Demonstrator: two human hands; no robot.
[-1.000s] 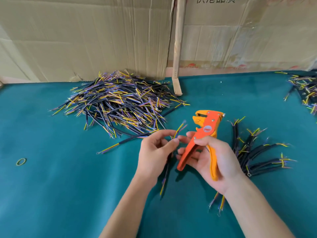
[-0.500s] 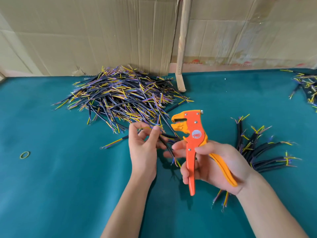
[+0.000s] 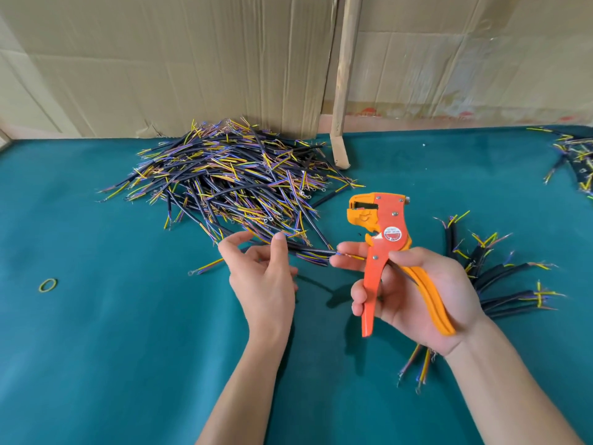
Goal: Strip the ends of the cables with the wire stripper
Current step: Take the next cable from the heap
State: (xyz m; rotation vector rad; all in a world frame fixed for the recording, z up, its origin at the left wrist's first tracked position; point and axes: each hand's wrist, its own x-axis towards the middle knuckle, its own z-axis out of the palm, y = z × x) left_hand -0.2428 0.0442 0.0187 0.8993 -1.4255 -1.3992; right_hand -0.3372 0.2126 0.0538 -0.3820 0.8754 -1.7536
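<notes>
Far-right heap of black cables with yellow and purple wires (image 3: pixel 577 162): cut off by the right edge.
Near-right bundle of black cables (image 3: pixel 500 284): partly hidden behind the right hand (image 3: pixel 414 293).
Round red sticker on the orange wire stripper (image 3: pixel 392 234): print too small to read.

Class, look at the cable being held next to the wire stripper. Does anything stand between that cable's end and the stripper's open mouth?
Nothing visible does. The cable lies between the left hand and the right hand's fingertips, below the wire stripper. Only open air above the green table separates its end from the stripper's mouth.
</notes>
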